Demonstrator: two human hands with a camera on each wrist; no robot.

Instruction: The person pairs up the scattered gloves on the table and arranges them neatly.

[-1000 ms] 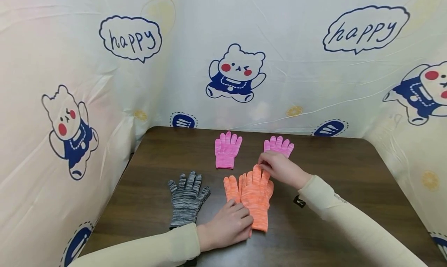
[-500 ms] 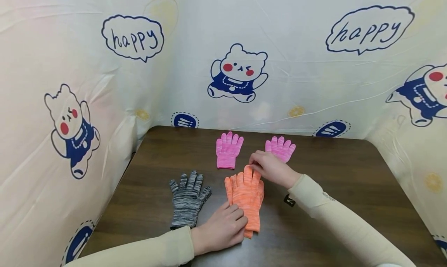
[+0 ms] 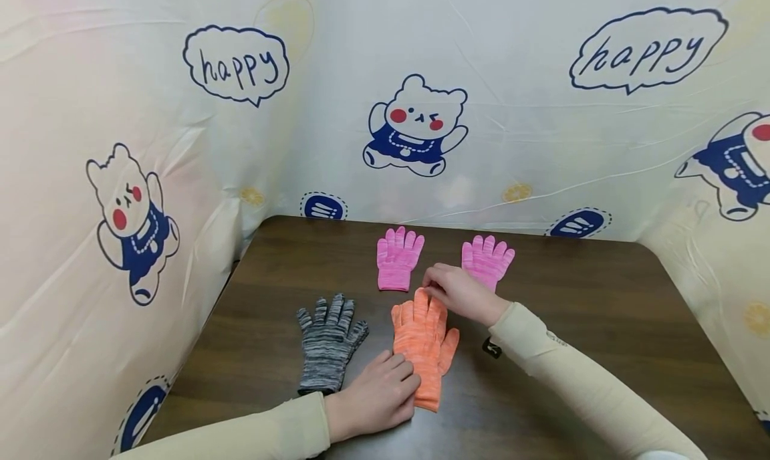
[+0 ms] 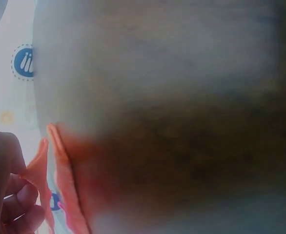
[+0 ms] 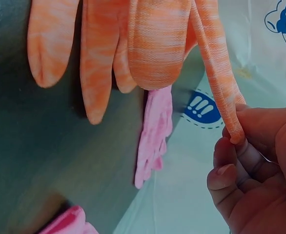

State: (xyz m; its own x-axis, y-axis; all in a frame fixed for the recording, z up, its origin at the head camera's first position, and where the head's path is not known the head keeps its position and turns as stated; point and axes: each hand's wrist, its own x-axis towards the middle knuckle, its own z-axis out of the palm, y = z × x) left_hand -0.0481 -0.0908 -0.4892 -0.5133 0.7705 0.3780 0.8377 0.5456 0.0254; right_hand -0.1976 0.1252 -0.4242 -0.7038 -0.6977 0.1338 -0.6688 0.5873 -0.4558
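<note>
Orange upper glove (image 3: 416, 346), knit, at near middle of dark wood-grain table (image 3: 577, 299), fingers toward far side, cuff near. Orange lower glove (image 3: 450, 350) beneath, mostly covered, part showing at right. Left hand (image 3: 377, 394) at left side of near cuff end, pinching orange fabric. Right hand (image 3: 463, 293) at far end, thumb and finger pinching one orange glove fingertip. Grey-black striped glove (image 3: 325, 346) flat at left, apart from orange ones. Left pink glove (image 3: 397, 263), right pink glove (image 3: 486, 261) at far side, latter just beyond right hand.

1 pink glove (image 3: 489, 258) partly behind right grip (image 3: 463, 291)
</note>
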